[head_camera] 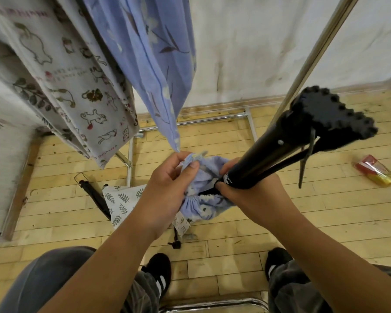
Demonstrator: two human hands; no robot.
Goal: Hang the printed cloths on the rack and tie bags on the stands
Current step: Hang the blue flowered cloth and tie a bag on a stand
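The blue bag [201, 204] is pinched by left grip [167, 188]; also grasped by right grip [246, 195] at black stand [271, 157].

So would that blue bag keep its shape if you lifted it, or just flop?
Probably floppy: the bag bunches and creases where the left hand pinches it. Likely light, since a fingertip pinch seems to hold its edge up. It shouldn't roll; the soft cloth gathers around the stand.

Even, soft indoor light — faint shadows, slight motion blur (strongest at left), wide-angle bending toward the edges.
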